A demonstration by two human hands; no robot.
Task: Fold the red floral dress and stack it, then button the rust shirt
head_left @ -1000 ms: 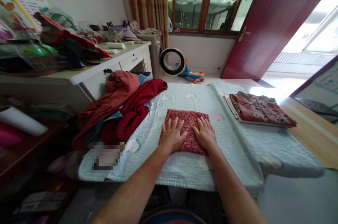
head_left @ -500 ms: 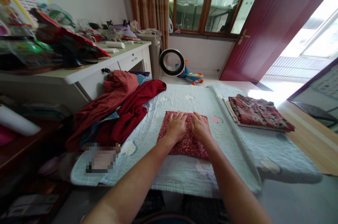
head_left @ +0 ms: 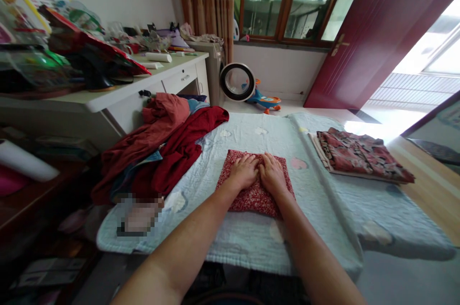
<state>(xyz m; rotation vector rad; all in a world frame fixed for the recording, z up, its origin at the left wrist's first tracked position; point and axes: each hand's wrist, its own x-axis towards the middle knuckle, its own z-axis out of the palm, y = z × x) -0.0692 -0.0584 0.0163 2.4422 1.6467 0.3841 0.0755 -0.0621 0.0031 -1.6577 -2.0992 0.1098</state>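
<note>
A folded red patterned garment (head_left: 247, 199) lies flat in front of me on a pale blue quilted cover (head_left: 244, 238). My left hand (head_left: 245, 171) rests palm down on its upper middle, fingers stretched out. Close beside it, my right hand (head_left: 272, 173) also lies flat on the cloth, a little toward the right edge. The two hands nearly meet at the fingers and thumbs. Parts of the garment are hidden beneath my hands and wrists.
Left of the garment is a loose heap of dark red clothes (head_left: 172, 161), with a blurred-out object (head_left: 140, 216) nearer me. Folded patterned clothes (head_left: 362, 154) are stacked at the right. A white desk (head_left: 179, 77) stands at the left, and a red door (head_left: 352, 37) is beyond.
My hands have drawn closer together on the red garment, the left shifting slightly rightward. The whole view has turned a little; the garment remains folded in its place.
</note>
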